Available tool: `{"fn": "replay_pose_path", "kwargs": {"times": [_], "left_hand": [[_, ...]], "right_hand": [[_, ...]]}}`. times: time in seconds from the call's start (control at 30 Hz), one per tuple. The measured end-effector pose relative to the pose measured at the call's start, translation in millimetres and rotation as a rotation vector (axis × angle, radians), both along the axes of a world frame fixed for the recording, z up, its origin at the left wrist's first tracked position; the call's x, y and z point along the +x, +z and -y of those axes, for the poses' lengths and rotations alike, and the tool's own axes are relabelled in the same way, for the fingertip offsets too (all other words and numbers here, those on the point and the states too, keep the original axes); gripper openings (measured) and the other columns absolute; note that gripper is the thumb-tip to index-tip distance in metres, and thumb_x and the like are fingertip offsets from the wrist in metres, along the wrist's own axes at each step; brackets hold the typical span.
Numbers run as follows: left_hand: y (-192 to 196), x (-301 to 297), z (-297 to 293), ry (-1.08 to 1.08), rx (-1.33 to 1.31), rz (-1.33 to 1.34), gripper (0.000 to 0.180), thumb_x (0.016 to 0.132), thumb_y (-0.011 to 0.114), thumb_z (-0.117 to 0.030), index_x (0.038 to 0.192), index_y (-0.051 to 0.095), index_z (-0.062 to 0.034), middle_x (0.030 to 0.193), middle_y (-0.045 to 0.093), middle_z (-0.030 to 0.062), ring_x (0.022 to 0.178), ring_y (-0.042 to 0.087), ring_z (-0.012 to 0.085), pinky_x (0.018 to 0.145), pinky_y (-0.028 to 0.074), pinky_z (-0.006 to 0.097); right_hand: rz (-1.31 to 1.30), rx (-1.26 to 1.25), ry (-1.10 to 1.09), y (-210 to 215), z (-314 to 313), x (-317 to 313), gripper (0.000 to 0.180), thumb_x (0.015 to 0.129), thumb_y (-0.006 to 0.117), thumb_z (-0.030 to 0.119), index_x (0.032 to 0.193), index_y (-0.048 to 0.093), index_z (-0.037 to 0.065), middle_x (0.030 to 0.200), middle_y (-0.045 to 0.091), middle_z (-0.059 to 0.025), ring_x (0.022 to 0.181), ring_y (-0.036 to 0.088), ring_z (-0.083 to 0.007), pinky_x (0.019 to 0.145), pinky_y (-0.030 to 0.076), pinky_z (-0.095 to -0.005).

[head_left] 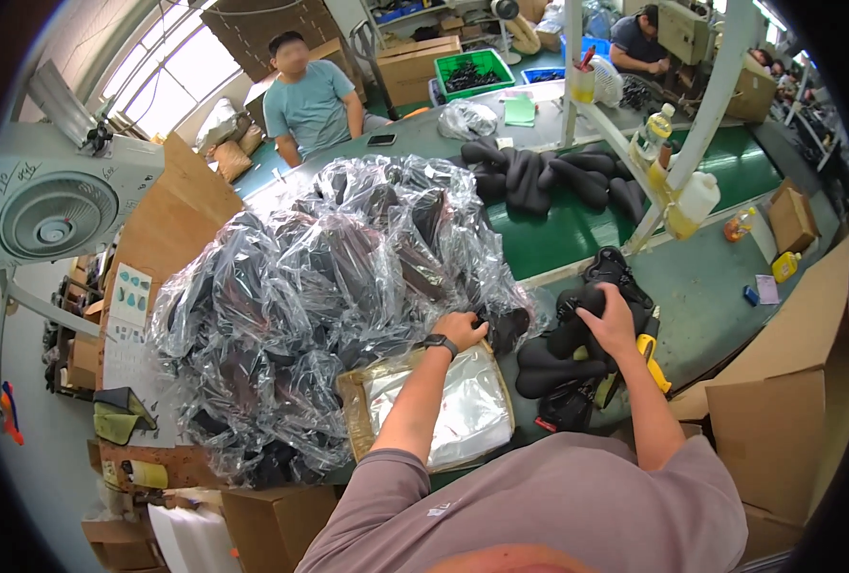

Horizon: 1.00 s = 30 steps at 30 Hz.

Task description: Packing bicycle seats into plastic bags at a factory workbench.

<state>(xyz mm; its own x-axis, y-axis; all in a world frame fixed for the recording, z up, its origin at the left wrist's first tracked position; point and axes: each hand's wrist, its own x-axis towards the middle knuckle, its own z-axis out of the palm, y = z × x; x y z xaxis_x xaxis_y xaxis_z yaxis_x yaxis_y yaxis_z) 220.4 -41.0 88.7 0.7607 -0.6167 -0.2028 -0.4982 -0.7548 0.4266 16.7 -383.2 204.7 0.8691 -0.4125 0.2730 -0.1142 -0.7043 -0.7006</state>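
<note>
A black bicycle saddle (568,336) is in my right hand (612,323), its fingers wrapped round one end. More bare black saddles (551,374) lie beneath and beside it on the bench. At the far edge of an open carton (356,413) holding a stack of clear plastic bags (444,406), my left hand (460,330) is closed, a dark watch on its wrist. What its fingers hold, if anything, is hidden. Just beyond that hand rises a large heap of plastic-wrapped saddles (348,263).
A yellow-handled tool (650,361) lies right of my right hand. Unwrapped saddles (530,181) rest on the green belt (549,244) behind a white metal frame (706,105). Cardboard boxes (778,420) stand at right, a fan (57,215) at left. A person (312,105) sits across the bench.
</note>
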Motion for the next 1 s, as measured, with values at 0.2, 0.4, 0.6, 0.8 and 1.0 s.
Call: {"fn": "replay_pose_path", "kwargs": {"times": [0.2, 0.4, 0.6, 0.8, 1.0], "left_hand": [[8, -8, -11, 0.008, -0.01, 0.053, 0.057, 0.098, 0.064, -0.063, 0.114, 0.085, -0.0116, 0.11, 0.083, 0.0193, 0.105, 0.078, 0.0425, 0.094, 0.061, 0.054], [13, -12, -8, -0.008, 0.006, 0.064, 0.056, 0.101, 0.06, -0.061, 0.115, 0.086, -0.0126, 0.107, 0.083, 0.0197, 0.105, 0.079, 0.0421, 0.095, 0.061, 0.056], [20, -30, -13, 0.027, -0.011, 0.08, 0.056, 0.101, 0.061, -0.061, 0.115, 0.086, -0.012, 0.11, 0.083, 0.0205, 0.106, 0.078, 0.0426, 0.095, 0.061, 0.055], [3, -95, -11, 0.223, -0.635, 0.246, 0.054, 0.099, 0.078, -0.034, 0.14, 0.07, -0.0013, 0.146, 0.071, 0.0244, 0.132, 0.067, 0.0435, 0.112, 0.053, 0.051], [205, -245, 10, -0.58, -0.9, 0.021, 0.088, 0.097, 0.083, -0.039, 0.169, 0.046, -0.0048, 0.175, 0.045, 0.0225, 0.165, 0.038, 0.0419, 0.136, 0.029, 0.056]], "right_hand": [[-0.21, -0.148, -0.06, -12, -21, -160, 0.071, 0.076, 0.092, 0.009, 0.141, 0.065, -0.002, 0.126, 0.067, -0.0242, 0.119, 0.069, -0.044, 0.105, 0.056, -0.0502], [-0.957, -0.163, -0.325, -101, -79, -230, 0.075, 0.081, 0.088, 0.015, 0.147, 0.054, -0.001, 0.138, 0.058, -0.0279, 0.118, 0.071, -0.051, 0.101, 0.061, -0.0557], [-0.802, 0.006, -0.449, -117, -98, -223, 0.076, 0.085, 0.091, 0.042, 0.139, 0.055, 0.001, 0.111, 0.074, -0.0273, 0.111, 0.073, -0.0559, 0.102, 0.059, -0.0588], [-0.502, 1.28, -0.385, -80, -90, -191, 0.077, 0.104, 0.059, 0.079, 0.12, 0.07, 0.005, 0.081, 0.068, -0.0102, 0.053, 0.06, -0.0167, 0.042, 0.041, -0.0288], [-0.104, 2.028, -0.061, 17, -170, -132, 0.087, 0.104, 0.041, 0.088, 0.151, 0.062, 0.017, 0.141, 0.068, -0.0148, 0.13, 0.07, -0.0319, 0.107, 0.06, -0.045]]}}
